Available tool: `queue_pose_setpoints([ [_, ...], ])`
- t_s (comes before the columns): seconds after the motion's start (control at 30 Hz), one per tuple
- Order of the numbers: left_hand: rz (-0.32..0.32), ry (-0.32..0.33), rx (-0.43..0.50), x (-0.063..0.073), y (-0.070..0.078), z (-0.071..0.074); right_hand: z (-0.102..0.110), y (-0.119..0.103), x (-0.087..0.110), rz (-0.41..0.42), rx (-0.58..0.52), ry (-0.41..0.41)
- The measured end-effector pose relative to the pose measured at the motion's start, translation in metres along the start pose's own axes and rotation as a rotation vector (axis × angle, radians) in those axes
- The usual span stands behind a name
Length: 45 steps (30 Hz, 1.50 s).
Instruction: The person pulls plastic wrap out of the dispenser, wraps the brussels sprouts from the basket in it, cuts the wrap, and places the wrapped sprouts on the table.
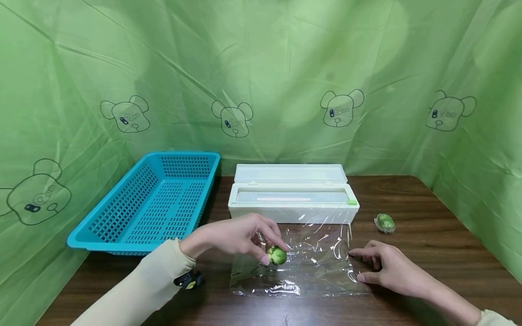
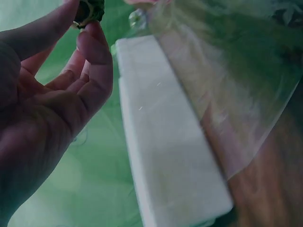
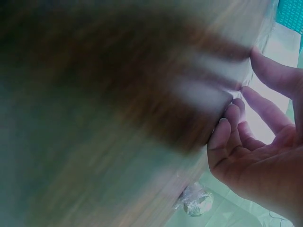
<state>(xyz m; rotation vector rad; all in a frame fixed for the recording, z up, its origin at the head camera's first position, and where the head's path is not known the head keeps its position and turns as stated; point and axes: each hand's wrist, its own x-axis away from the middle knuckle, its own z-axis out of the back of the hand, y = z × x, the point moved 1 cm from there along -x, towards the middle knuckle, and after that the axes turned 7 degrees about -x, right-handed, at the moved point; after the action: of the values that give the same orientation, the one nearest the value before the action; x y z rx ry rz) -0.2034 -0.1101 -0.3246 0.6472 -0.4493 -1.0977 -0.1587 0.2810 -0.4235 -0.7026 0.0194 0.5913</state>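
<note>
- Behind, green fabric backdrop [image 1: 285,50] printed with outlined bear heads [image 1: 235,120]; below, dark wood-grain table [image 1: 432,231].
- Pinching Brussels sprout [image 1: 278,256] between thumb and fingers of left hand [image 1: 244,233], over left half of clear plastic wrap [image 1: 314,274].
- Touching right edge of plastic wrap with right hand [image 1: 391,267], thumb and forefinger spread apart.
- Beyond plastic wrap, on far side: white wrap dispenser [image 1: 285,215], lid [image 1: 291,173] raised, green slider [image 1: 352,202] at right end.
- Far left: blue perforated plastic basket [image 1: 185,168].
- Right, beyond right hand: wrapped Brussels sprout [image 1: 385,222].
</note>
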Motion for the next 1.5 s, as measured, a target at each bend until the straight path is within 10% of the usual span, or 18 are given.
queue_pose_setpoints([
  [0.73, 0.052, -0.030, -0.060, -0.039, -0.028, -0.053, 0.002, -0.001, -0.001, -0.003, 0.008, -0.008],
  [1.5, 0.077, -0.029, -0.150, -0.048, -0.037, -0.062, 0.001, -0.001, -0.001, -0.015, 0.006, -0.020],
])
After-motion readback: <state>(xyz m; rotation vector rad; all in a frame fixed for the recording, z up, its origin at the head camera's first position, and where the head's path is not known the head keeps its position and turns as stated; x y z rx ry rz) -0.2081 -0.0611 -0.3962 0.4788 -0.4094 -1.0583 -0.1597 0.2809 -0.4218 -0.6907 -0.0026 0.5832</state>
